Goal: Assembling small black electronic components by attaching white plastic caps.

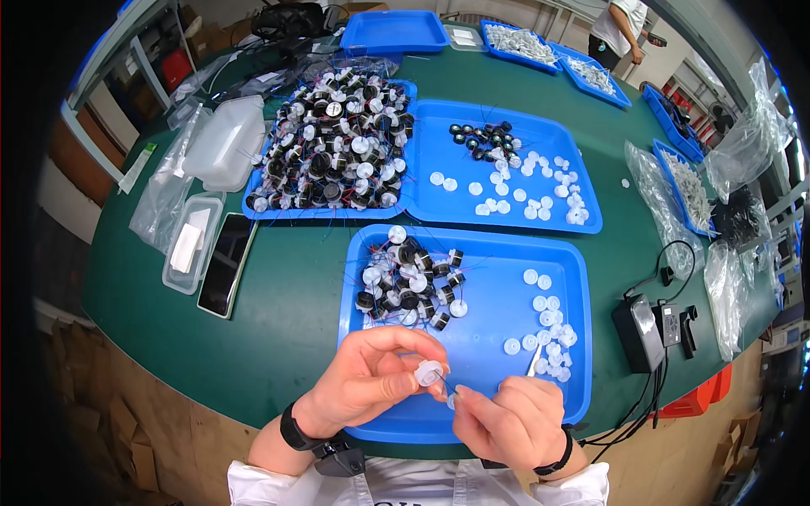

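Over the near blue tray, my left hand pinches a white round plastic cap between thumb and fingers. Thin dark wires run from it to my right hand, whose thumb and forefinger are closed on their end. A small pale piece shows at those fingertips. A slim silver pointed tool sticks up behind my right hand; whether that hand grips it, I cannot tell. Black-and-white wired cylinders are heaped at the tray's left. Loose white caps lie at its right.
Behind stand a blue tray heaped with wired cylinders and another with black parts and white caps. A phone and clear plastic boxes are at left. Black power adapters with cables sit right. A person stands far off.
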Demonstrator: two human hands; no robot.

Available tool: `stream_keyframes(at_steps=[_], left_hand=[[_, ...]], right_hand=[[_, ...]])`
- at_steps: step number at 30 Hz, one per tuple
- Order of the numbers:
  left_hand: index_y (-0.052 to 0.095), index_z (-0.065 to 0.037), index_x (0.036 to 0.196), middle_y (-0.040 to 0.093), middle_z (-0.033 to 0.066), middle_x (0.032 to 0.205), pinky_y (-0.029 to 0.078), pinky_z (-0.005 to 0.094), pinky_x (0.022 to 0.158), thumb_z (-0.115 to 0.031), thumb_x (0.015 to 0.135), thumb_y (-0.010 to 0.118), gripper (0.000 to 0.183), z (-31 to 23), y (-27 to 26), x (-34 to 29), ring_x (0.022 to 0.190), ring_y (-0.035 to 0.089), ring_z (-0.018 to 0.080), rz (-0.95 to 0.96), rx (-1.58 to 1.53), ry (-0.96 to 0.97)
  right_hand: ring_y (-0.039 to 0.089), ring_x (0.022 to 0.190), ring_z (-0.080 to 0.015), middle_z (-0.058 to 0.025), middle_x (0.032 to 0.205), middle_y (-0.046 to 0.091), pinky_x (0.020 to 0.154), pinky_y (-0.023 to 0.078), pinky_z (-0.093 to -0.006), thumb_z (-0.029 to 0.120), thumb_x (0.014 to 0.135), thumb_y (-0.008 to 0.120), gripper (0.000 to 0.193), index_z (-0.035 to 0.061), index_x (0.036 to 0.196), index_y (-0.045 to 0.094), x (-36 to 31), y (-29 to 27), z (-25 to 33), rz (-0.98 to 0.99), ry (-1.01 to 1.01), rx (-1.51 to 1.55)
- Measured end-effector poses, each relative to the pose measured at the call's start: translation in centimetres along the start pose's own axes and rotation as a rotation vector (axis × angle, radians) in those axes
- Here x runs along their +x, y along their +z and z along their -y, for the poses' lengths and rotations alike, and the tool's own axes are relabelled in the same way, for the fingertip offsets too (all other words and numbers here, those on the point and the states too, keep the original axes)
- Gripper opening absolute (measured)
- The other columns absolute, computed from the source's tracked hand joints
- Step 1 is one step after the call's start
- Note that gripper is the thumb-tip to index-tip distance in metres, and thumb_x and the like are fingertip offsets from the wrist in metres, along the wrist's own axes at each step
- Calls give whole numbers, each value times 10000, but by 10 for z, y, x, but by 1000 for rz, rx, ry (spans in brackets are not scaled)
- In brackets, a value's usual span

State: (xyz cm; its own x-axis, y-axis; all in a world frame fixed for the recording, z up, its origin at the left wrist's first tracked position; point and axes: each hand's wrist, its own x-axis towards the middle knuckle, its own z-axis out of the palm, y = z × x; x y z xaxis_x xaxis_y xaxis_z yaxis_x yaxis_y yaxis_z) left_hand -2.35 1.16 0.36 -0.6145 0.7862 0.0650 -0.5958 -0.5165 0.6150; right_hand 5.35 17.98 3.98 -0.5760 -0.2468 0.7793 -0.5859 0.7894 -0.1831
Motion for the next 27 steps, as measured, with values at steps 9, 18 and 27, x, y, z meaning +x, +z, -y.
stream_keyframes(at_steps=[9, 18, 27], left_hand=[[539, 74, 1051, 562, 135, 982, 489, 329, 753, -69, 821, 631, 286, 3, -6, 1, 846, 587, 213, 47, -47, -38], [519, 82, 1086, 583, 143, 956, 484, 325, 765, -94, 826, 633, 334, 5, -10, 0, 860, 587, 217, 59, -118, -93], [513, 85, 1101, 586, 148, 954, 477, 333, 782, -112, 836, 625, 349, 4, -9, 0, 860, 587, 227, 76, -177, -126]], right_hand=[[395, 416, -105, 10, 546, 424, 363, 241, -215, -30, 593, 662, 209, -41, 792, 602, 2, 1, -1, 28, -11, 0], [394, 410, -112, 3, 538, 427, 352, 250, -221, -35, 577, 671, 218, -42, 784, 605, 1, 1, -1, 46, 28, 56], [394, 403, -112, 1, 531, 434, 350, 257, -222, -35, 563, 669, 239, -45, 796, 613, 2, 0, -1, 60, 44, 53]])
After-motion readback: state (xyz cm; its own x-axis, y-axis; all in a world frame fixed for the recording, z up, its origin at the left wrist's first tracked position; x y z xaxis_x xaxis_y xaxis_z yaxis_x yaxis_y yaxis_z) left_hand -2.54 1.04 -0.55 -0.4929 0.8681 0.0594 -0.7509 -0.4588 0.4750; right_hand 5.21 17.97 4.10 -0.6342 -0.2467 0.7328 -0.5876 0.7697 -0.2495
